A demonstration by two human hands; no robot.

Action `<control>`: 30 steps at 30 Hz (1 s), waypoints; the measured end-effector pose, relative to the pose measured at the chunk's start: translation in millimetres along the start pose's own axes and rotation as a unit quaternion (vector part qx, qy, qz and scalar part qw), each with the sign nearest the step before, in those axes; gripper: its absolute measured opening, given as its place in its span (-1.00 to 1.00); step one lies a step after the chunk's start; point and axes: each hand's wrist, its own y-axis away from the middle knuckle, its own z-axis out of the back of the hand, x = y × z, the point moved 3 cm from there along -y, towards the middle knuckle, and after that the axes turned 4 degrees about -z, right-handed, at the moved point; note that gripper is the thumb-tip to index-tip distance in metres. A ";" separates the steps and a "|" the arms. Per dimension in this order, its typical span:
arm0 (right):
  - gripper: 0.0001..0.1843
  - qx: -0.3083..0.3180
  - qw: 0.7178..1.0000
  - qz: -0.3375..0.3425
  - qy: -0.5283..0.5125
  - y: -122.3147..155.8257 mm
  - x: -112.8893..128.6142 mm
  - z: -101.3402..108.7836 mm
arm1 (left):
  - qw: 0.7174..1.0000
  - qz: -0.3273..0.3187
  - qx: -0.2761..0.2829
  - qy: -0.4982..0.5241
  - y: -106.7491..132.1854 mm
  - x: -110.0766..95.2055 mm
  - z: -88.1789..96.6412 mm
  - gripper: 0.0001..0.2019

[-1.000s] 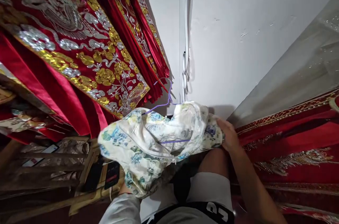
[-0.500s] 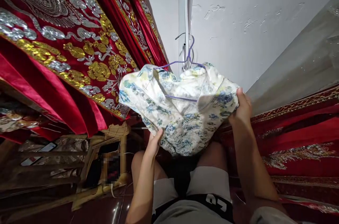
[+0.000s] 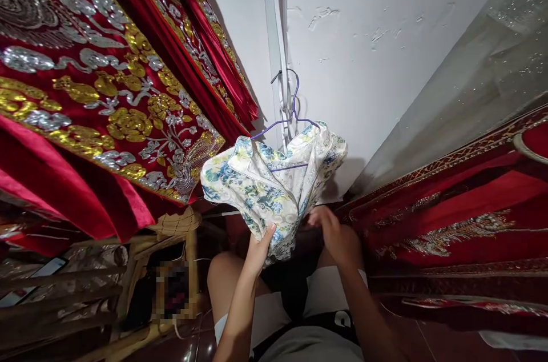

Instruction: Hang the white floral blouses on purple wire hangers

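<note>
A white floral blouse (image 3: 263, 193) with blue and yellow flowers hangs on a purple hanger (image 3: 295, 100) in front of me. My left hand (image 3: 261, 248) grips the blouse's lower left side, thumb on the front of the cloth. Beside the lower right edge of the blouse is my right hand (image 3: 327, 224), its fingers partly bent and blurred. Whether those fingers touch the cloth I cannot tell. The blouse's right side is folded back, and its lower end bunches above my lap.
Red cloth with gold and silver sequins (image 3: 128, 122) hangs at left. Below it stands a wooden frame (image 3: 190, 253). A white wall (image 3: 342, 65) rises behind the hanger. More red embroidered cloth (image 3: 462, 225) hangs at right, under clear plastic sheeting (image 3: 483, 65).
My right hand has left the blouse's right shoulder and come down and inward. The right side of the blouse has dropped and folded. My left hand keeps hold, and the view has shifted right.
</note>
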 end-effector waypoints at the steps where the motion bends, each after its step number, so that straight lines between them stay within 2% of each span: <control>1: -0.61 0.104 0.994 -0.014 0.014 3.8 1.5 -15.4 | 1.000 -0.002 0.004 0.000 0.4 -0.5 -1.7 -0.33; 2: -0.59 0.181 0.983 -0.020 0.027 6.9 4.1 -28.0 | 1.000 -0.003 0.006 0.000 1.1 -1.1 -3.1 -0.32; 3: -0.59 0.226 0.973 -0.020 0.038 8.8 7.2 -37.2 | 1.000 -0.004 0.006 0.001 2.1 -1.8 -3.8 -0.31; 4: -0.60 0.245 0.969 -0.019 0.043 9.2 9.9 -43.4 | 1.000 -0.003 0.003 0.001 3.3 -2.3 -4.1 -0.31; 7: -0.62 0.225 0.974 -0.031 0.013 7.2 12.0 -48.6 | 1.000 -0.004 -0.024 -0.002 7.6 -1.4 -0.1 -0.35; 9: -0.64 0.200 0.978 -0.053 -0.022 6.2 8.9 -45.0 | 0.996 -0.027 -0.078 -0.024 11.1 1.4 6.2 -0.39; 12: -0.61 0.172 0.980 -0.084 -0.046 6.6 4.4 -36.1 | 0.964 -0.137 -0.200 -0.111 19.7 4.1 11.2 -0.47; 13: -0.59 0.175 0.979 -0.092 -0.044 7.2 4.0 -34.2 | 0.947 -0.180 -0.221 -0.150 22.9 4.4 7.5 -0.50; 14: -0.57 0.183 0.977 -0.099 -0.041 8.0 4.2 -33.1 | 0.932 -0.217 -0.219 -0.189 25.3 4.9 0.4 -0.54; 16: -0.55 0.210 0.971 -0.111 -0.036 10.1 5.9 -33.2 | 0.925 -0.251 -0.144 -0.248 26.1 7.7 -21.9 -0.66; 18: -0.58 0.236 0.963 -0.124 -0.031 12.6 7.7 -34.1 | 0.937 -0.229 -0.032 -0.263 23.4 13.1 -46.6 -0.83; 20: -0.62 0.247 0.960 -0.132 -0.020 14.3 8.7 -32.1 | 0.945 -0.194 0.040 -0.259 20.6 18.2 -64.4 -0.89; 24: -0.64 0.227 0.965 -0.133 0.006 8.4 14.8 -16.9 | 0.933 -0.191 0.096 -0.288 19.1 24.7 -75.8 -0.86; 26: -0.64 0.202 0.970 -0.133 -0.008 -2.8 28.2 -8.9 | 0.923 -0.207 0.116 -0.303 19.6 26.6 -75.2 -0.84; 28: -0.63 0.174 0.977 -0.116 -0.032 -20.0 54.1 -5.1 | 0.916 -0.221 0.124 -0.312 19.4 27.2 -74.0 -0.83; 30: -0.64 0.158 0.984 -0.061 -0.047 -40.2 92.5 -7.4 | 0.912 -0.229 0.126 -0.316 18.5 27.1 -74.1 -0.81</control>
